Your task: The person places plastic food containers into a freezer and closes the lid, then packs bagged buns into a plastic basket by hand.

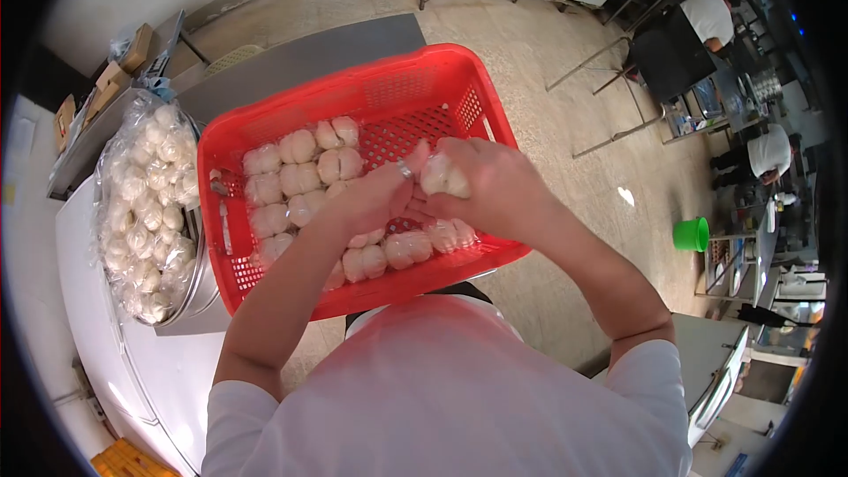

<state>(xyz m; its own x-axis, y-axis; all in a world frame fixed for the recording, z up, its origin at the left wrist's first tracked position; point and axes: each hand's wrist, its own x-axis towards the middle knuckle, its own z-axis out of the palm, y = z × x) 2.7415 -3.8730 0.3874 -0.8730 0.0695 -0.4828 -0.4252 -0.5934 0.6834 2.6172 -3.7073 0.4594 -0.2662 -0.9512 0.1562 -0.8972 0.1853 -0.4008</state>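
Note:
A small clear plastic bag of pale, round dough balls or buns [444, 177] is held above the red plastic crate [358, 73]. My right hand [486, 175] curls around it from the right, with its fingers wrapped over the bag. My left hand [389, 194] is turned partly palm up at the bag's left side, fingers stretched and apart; whether they bear any of its weight I cannot tell. Beneath, rows of similar bagged dough balls [300, 178] lie on the crate floor. My left forearm hides part of these rows.
A large clear bag of loose dough balls [146, 203] rests in a metal bowl [196, 283] left of the crate. The crate stands on a grey table [309, 57]. A green bucket [691, 234] is on the floor at right. Two other people [707, 13] are near the far-right tables.

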